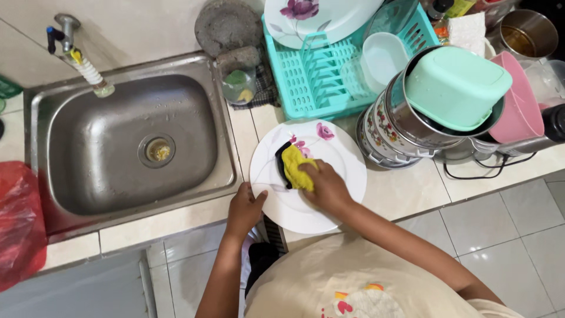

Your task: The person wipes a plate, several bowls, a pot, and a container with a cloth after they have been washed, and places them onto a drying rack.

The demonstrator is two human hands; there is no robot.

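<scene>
Two hands worked one white floral plate (329, 200), just right of the steel sink (118, 147). Left hand (245, 207) pinched its near rim, steadying it; right hand (326, 187) pressed the yellow sponge (297, 168) flat against its face, fingers curled, apparently scrubbing.

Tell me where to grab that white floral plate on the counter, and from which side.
Grip the white floral plate by its bare rim at the near-left edge, where the left hand already pinches it. That edge overhangs the counter front, so fingers can probably slip under. The right hand and yellow sponge cover the middle.
</scene>
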